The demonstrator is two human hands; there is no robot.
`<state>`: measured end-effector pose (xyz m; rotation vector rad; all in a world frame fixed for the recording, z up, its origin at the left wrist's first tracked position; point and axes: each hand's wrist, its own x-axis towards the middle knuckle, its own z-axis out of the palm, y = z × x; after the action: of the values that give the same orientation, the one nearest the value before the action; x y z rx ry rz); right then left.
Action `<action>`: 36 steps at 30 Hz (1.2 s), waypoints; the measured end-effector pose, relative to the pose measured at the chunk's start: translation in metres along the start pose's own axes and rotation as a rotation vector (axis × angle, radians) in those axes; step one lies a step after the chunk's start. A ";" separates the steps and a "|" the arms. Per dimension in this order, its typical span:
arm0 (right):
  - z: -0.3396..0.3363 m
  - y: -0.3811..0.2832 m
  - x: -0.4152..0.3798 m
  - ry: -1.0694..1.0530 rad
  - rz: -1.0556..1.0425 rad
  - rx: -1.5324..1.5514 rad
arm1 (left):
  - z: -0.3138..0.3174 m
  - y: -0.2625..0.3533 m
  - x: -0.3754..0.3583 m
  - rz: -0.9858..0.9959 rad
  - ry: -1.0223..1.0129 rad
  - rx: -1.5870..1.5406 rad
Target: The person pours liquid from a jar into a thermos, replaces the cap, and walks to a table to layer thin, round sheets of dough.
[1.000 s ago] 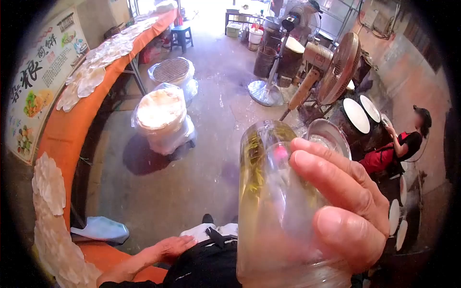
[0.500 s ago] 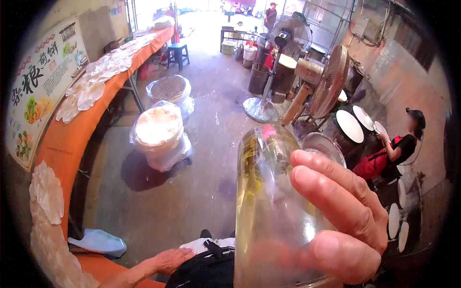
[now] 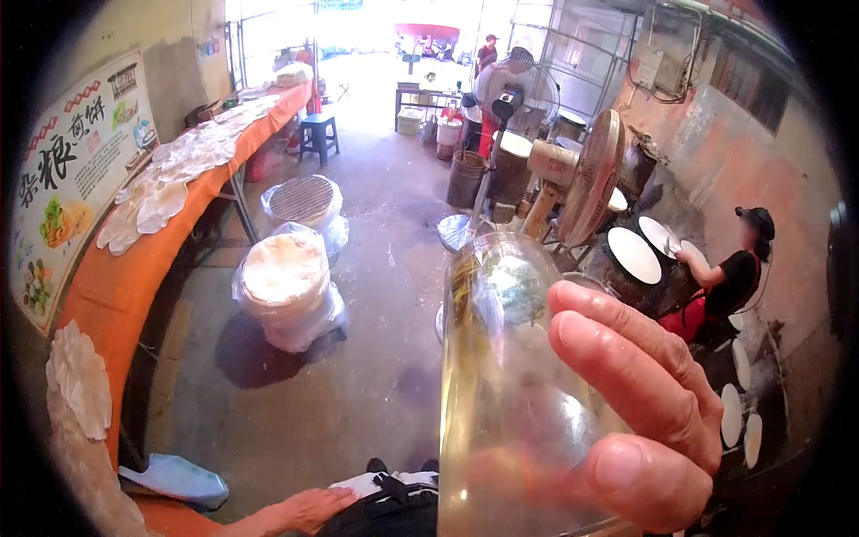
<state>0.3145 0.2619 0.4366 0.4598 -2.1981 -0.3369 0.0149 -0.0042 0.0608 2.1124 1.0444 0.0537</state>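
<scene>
Very close to the camera, my right hand (image 3: 640,394) grips a clear cup (image 3: 510,394) from its right side. Pale yellow liquid tints the cup, and dark greenish strands show near its upper left. The thumb and fingers press along the wall; the cup's lower end runs out of view. Low in the picture, my left hand (image 3: 315,508) lies flat against the white cloth (image 3: 362,484) at my waist, beside my black apron (image 3: 385,515). Its fingers look extended and hold nothing visible.
At left, an orange-covered table (image 3: 134,286) bears thin pale pancakes (image 3: 165,192). A plastic-wrapped pancake stack (image 3: 284,268) stands on the floor near a wire rack (image 3: 302,199). Fans (image 3: 595,179) stand ahead. At right, a person (image 3: 738,273) works beside round white griddles (image 3: 635,255).
My view has shifted slightly, so the room sits a little to the left. The cup stays in my right hand and my left hand stays at my waist.
</scene>
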 end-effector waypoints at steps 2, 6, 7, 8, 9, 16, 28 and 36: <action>-0.007 0.002 0.001 -0.046 -0.028 -0.015 | -0.001 0.000 0.000 0.007 0.010 0.005; -0.011 0.002 0.004 -0.054 -0.036 -0.025 | -0.001 0.001 0.000 0.010 0.035 0.012; -0.006 0.003 0.002 -0.019 -0.043 -0.034 | -0.001 0.005 -0.002 0.016 0.044 0.032; -0.005 0.004 0.001 -0.003 -0.056 -0.041 | -0.003 0.006 0.000 0.009 0.041 -0.004; -0.004 0.006 0.000 0.013 -0.070 -0.048 | -0.005 0.009 0.001 0.002 0.039 -0.039; 0.001 0.006 0.002 0.032 -0.073 -0.049 | -0.004 0.003 -0.003 0.008 0.048 -0.056; 0.003 -0.049 0.028 -0.215 0.777 0.156 | 0.044 -0.034 0.004 -0.054 -0.048 0.086; 0.027 -0.036 -0.041 -0.137 0.827 0.505 | 0.002 0.008 -0.007 -0.097 -0.065 -0.030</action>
<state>0.3240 0.2496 0.3776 -0.2449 -2.3827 0.6544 0.0161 -0.0130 0.0661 2.0202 1.0985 -0.0460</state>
